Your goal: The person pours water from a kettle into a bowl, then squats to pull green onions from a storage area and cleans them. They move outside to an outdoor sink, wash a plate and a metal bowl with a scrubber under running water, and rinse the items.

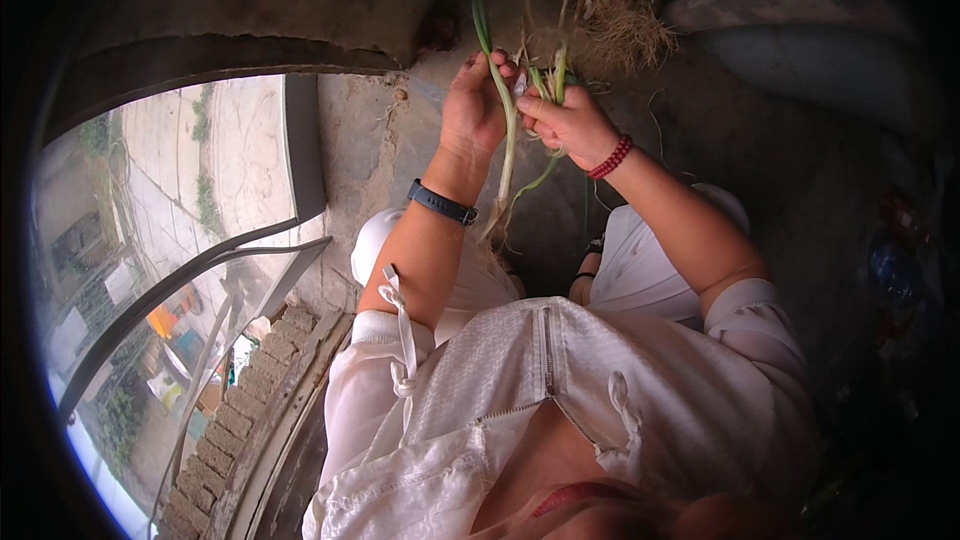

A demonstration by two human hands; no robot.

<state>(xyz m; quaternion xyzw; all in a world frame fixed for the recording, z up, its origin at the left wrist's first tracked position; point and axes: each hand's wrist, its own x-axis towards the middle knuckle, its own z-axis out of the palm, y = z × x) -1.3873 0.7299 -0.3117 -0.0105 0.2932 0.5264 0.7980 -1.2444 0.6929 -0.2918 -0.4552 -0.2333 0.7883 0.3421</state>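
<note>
My left hand (476,105), with a dark band at its wrist, is closed around a long green onion (508,146). The onion's green leaf points away from me, and its pale stem and roots hang toward my knees. Close beside it, my right hand (574,120) wears a red bead bracelet and grips a bunch of pale and green onion leaves (559,79). A thin green strip (536,181) dangles below that hand. Beyond my hands lies a bundle of green onions (626,22) with tangled brown roots, its far end lost in shadow.
Both hands are over a grey concrete floor (360,135), between and beyond my white-trousered knees (637,247). To the left are an open doorway with a dark frame (304,150) and a row of bricks (232,412). Plastic bottles (896,270) lie in shadow at right.
</note>
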